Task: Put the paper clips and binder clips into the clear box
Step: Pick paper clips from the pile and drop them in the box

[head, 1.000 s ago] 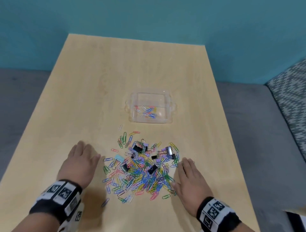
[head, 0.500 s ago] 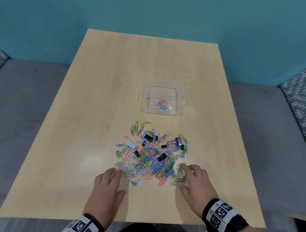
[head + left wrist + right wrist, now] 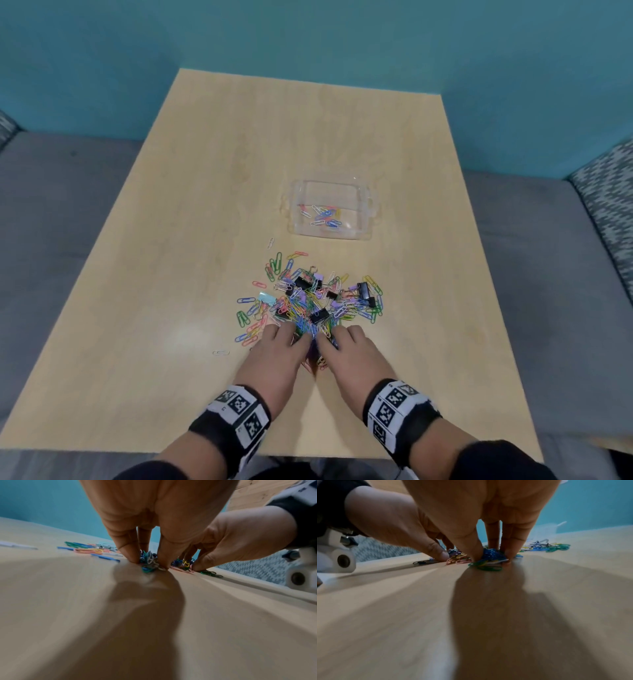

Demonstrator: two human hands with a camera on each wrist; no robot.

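Both hands sit side by side at the near edge of the heap of paper clips (image 3: 308,308), the left hand (image 3: 277,356) and the right hand (image 3: 349,356) angled inward so their fingertips almost meet, with a bunch of clips caught between them. In the wrist views the fingers (image 3: 130,553) of the left hand stand down on the tabletop (image 3: 171,274) with a tangle of clips pinched between fingers and thumb; the fingers (image 3: 510,547) of the right hand do the same around a blue-and-green bunch. Most of the heap, with the black binder clips (image 3: 303,283) in it, lies just beyond the fingertips, spreading wider to either side than the two hands span. The clear box (image 3: 298,205) stands well beyond the heap, straight ahead and a little toward the right hand's side, its long side running across the reach, a few paper clips already inside. The right hand looks slightly nearer to it, so a carry would run forward over the heap.
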